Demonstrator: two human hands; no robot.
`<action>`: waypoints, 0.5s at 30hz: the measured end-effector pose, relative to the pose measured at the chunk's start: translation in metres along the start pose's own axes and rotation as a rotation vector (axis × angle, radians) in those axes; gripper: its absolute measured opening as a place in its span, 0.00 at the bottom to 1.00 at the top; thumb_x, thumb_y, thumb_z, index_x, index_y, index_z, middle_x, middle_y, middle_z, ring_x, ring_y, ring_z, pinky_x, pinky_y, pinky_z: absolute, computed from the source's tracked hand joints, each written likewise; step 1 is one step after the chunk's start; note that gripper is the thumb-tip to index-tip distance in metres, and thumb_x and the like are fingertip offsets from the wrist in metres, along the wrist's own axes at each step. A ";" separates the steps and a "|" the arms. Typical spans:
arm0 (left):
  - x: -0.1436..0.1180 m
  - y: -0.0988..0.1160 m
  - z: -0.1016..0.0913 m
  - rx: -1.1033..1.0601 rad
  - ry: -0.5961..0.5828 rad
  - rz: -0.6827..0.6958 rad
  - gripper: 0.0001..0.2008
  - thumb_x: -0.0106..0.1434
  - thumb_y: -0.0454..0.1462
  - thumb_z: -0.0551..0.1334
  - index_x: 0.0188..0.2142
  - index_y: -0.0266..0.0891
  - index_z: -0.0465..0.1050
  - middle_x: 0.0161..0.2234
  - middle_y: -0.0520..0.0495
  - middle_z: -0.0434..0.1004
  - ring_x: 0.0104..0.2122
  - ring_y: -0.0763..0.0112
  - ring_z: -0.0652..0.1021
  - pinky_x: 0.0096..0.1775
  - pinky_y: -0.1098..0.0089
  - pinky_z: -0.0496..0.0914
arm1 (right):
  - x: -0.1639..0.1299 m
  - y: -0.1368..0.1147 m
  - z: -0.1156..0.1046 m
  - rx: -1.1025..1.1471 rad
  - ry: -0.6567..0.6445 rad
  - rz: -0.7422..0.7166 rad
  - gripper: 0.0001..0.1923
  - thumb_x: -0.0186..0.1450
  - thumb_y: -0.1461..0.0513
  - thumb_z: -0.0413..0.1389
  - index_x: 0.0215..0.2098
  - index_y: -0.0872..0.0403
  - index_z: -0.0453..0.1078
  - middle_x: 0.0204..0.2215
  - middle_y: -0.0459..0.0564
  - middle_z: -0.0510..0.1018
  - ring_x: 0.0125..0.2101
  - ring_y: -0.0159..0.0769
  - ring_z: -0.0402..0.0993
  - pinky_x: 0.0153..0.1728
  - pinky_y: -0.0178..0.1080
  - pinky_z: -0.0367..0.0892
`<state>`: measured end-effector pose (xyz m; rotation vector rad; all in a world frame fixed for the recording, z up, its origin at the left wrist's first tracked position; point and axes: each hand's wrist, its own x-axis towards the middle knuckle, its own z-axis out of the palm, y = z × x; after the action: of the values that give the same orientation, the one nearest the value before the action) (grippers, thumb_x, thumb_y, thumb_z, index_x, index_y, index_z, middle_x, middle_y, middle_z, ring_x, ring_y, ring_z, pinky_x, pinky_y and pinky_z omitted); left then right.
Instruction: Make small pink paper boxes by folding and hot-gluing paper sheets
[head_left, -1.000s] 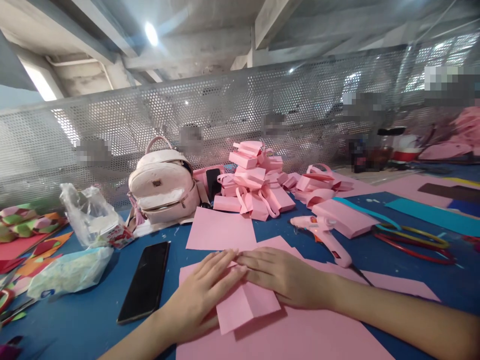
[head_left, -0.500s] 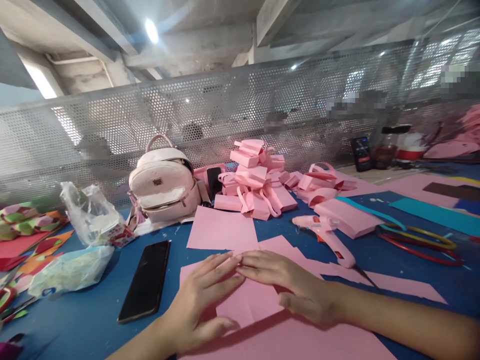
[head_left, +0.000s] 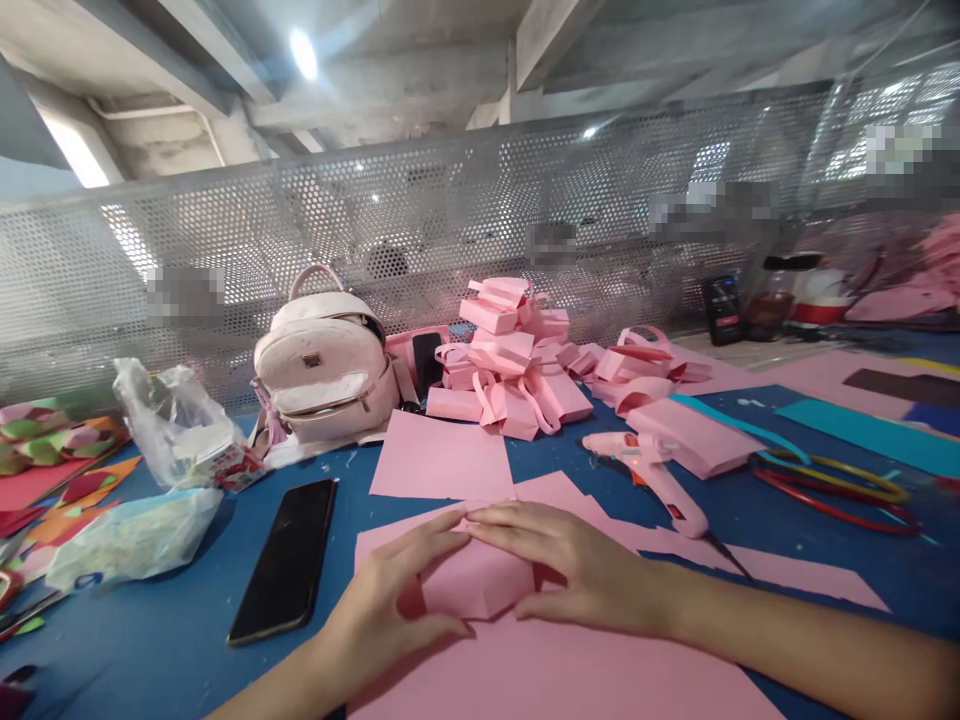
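Two bare hands at work on a blue table (head_left: 172, 640), both on a folded piece of pink paper (head_left: 476, 582). Left hand (head_left: 394, 600) curved around the fold's near-left edge, fingers stretched along the top and close together, thumb tucked under the lower edge, pinching the paper. Right hand (head_left: 577, 565) arched over the fold's right side, fingers together, tips meeting those of the left at the peak, thumb pressed against the lower right corner. Folded piece raised slightly into a small tent, resting on a larger pink sheet (head_left: 570, 680) at the near edge of the table, right in front of the person.

Just left of the hands, a black phone (head_left: 285, 560) lying face up. Farther left, a clear plastic bag (head_left: 176, 425) and a pale wrapped bundle (head_left: 124, 535), with bright paper scraps (head_left: 52, 450) at the far left edge. Behind the phone, a pale pink backpack (head_left: 322, 365) standing upright. Centre rear, a heap of finished pink paper bags (head_left: 510, 365), handles looping out. Right of the hands, a pink glue gun (head_left: 649, 470) lying on its side beside coloured strips (head_left: 832, 480). Perforated metal screen (head_left: 450, 230) closing off the back of the table.
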<state>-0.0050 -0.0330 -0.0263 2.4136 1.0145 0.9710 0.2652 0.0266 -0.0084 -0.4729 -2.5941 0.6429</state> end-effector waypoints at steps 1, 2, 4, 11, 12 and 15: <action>0.000 0.000 0.000 -0.009 0.016 -0.010 0.34 0.58 0.45 0.73 0.62 0.55 0.64 0.63 0.47 0.70 0.60 0.63 0.74 0.61 0.65 0.68 | 0.000 0.001 0.000 0.009 0.007 0.009 0.37 0.65 0.50 0.63 0.69 0.47 0.59 0.65 0.54 0.67 0.63 0.47 0.63 0.64 0.47 0.58; 0.001 0.000 0.000 -0.012 0.036 -0.014 0.34 0.58 0.44 0.73 0.61 0.55 0.65 0.62 0.48 0.72 0.60 0.63 0.74 0.60 0.66 0.69 | 0.000 0.001 -0.001 0.020 0.014 0.020 0.36 0.65 0.51 0.63 0.68 0.46 0.60 0.65 0.54 0.67 0.63 0.47 0.64 0.64 0.47 0.59; 0.001 -0.001 0.001 -0.006 0.076 -0.005 0.33 0.57 0.45 0.74 0.60 0.55 0.67 0.60 0.48 0.75 0.58 0.63 0.76 0.59 0.66 0.70 | -0.001 0.003 -0.001 0.047 0.034 0.042 0.34 0.65 0.52 0.64 0.67 0.46 0.63 0.64 0.53 0.69 0.62 0.47 0.66 0.64 0.46 0.60; -0.001 -0.005 0.005 0.015 0.133 0.003 0.29 0.59 0.46 0.72 0.59 0.52 0.71 0.58 0.47 0.77 0.56 0.63 0.78 0.57 0.67 0.72 | 0.000 0.005 0.004 0.134 0.083 0.069 0.32 0.64 0.53 0.65 0.65 0.46 0.66 0.61 0.53 0.72 0.60 0.46 0.69 0.62 0.47 0.62; -0.001 -0.005 0.005 0.016 0.138 -0.006 0.28 0.59 0.46 0.72 0.58 0.52 0.72 0.57 0.47 0.78 0.55 0.63 0.78 0.57 0.68 0.72 | 0.000 0.006 0.004 0.142 0.092 0.067 0.31 0.64 0.53 0.65 0.64 0.47 0.67 0.61 0.54 0.73 0.60 0.46 0.69 0.62 0.47 0.63; 0.000 -0.003 0.004 0.008 0.141 -0.043 0.27 0.59 0.46 0.72 0.57 0.51 0.74 0.56 0.47 0.79 0.54 0.62 0.79 0.57 0.67 0.72 | 0.000 0.006 0.006 0.158 0.124 0.071 0.29 0.64 0.54 0.65 0.62 0.47 0.69 0.58 0.53 0.75 0.58 0.45 0.71 0.61 0.45 0.64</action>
<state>-0.0033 -0.0311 -0.0311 2.3466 1.1149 1.1373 0.2632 0.0293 -0.0158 -0.5381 -2.3977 0.8087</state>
